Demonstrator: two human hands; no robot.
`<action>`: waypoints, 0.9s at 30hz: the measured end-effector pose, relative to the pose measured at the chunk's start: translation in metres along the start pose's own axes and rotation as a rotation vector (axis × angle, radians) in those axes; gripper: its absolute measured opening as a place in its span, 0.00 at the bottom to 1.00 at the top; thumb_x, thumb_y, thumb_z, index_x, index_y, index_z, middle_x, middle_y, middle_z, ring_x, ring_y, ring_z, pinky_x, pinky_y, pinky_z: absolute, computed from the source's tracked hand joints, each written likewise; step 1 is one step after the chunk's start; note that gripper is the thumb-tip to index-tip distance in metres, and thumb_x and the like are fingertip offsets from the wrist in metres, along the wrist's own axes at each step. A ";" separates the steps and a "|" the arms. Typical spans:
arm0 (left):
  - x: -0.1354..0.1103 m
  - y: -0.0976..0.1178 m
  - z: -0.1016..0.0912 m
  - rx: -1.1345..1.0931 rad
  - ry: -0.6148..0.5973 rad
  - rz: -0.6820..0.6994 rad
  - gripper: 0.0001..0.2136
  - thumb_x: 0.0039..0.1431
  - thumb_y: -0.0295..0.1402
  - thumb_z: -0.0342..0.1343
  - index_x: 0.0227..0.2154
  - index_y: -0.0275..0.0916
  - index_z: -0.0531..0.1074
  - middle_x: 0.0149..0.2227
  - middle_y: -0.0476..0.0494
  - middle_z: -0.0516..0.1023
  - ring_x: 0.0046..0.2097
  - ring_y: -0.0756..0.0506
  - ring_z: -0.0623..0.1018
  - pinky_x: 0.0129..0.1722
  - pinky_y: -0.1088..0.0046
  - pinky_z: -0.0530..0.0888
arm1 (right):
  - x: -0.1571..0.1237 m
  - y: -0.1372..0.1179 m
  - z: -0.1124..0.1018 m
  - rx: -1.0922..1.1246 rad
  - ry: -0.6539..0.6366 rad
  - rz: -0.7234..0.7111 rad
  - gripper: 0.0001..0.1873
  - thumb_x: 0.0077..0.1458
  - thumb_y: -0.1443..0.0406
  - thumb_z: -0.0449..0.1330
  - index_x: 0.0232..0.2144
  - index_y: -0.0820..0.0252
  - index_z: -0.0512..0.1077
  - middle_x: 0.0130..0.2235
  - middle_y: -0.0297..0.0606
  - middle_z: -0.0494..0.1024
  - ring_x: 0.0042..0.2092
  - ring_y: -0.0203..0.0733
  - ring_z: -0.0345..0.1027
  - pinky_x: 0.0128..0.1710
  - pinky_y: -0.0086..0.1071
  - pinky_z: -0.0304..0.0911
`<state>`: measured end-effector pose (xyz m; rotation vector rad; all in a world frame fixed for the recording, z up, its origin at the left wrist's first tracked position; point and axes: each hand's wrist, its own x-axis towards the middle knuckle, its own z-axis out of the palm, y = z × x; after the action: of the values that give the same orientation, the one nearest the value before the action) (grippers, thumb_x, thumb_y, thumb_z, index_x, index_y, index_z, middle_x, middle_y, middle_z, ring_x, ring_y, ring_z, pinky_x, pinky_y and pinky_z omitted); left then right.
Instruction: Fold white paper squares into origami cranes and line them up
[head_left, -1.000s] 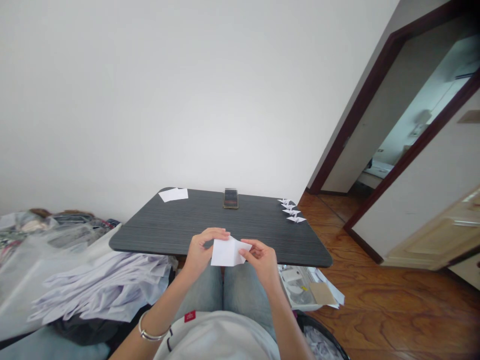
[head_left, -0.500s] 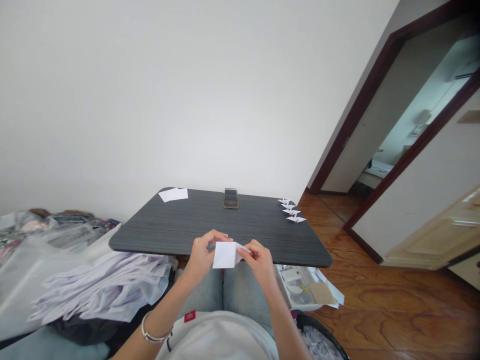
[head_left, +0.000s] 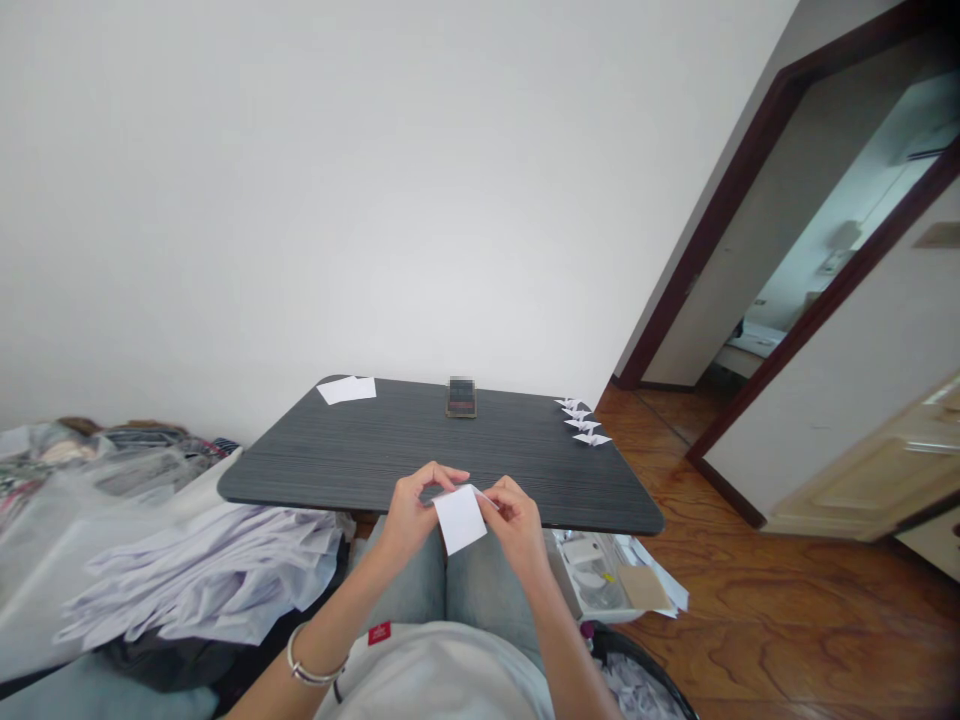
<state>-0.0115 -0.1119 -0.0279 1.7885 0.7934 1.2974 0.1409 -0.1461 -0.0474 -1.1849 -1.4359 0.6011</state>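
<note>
Left hand [head_left: 414, 510] holds the white paper [head_left: 460, 522] along its left and upper edges, while the right hand [head_left: 516, 520] pinches its right side, so the sheet sits between them by the near edge of the dark surface [head_left: 337, 450]. Paper hides the left thumb's tip; the folds behind, and any contact with the surface, cannot be made out.

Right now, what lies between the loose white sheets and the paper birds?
A phone-like device, near the far edge of the tabletop, in the head view.
</note>
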 end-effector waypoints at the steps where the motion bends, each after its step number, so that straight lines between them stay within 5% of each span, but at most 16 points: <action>1: 0.000 0.000 0.000 -0.001 -0.001 0.004 0.06 0.43 0.26 0.59 0.22 0.36 0.66 0.35 0.40 0.77 0.39 0.44 0.76 0.39 0.69 0.70 | 0.000 -0.001 0.000 0.004 0.002 0.002 0.12 0.49 0.61 0.56 0.19 0.61 0.72 0.23 0.31 0.62 0.25 0.33 0.56 0.22 0.26 0.51; 16: -0.009 -0.003 -0.002 0.233 0.024 0.281 0.08 0.53 0.28 0.51 0.35 0.39 0.73 0.39 0.41 0.77 0.42 0.45 0.75 0.42 0.68 0.70 | 0.000 -0.003 -0.001 0.271 0.085 0.184 0.15 0.49 0.58 0.55 0.23 0.64 0.72 0.17 0.31 0.67 0.20 0.32 0.55 0.19 0.25 0.50; 27: -0.007 -0.007 -0.006 0.347 -0.043 0.422 0.08 0.53 0.24 0.49 0.31 0.39 0.73 0.41 0.40 0.75 0.42 0.46 0.73 0.41 0.67 0.70 | -0.002 -0.007 0.000 0.491 -0.009 0.225 0.09 0.46 0.61 0.58 0.26 0.62 0.73 0.20 0.33 0.73 0.22 0.35 0.64 0.21 0.26 0.57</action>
<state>-0.0200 -0.1130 -0.0365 2.3481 0.6678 1.4438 0.1386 -0.1504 -0.0421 -0.9516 -1.0808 1.0482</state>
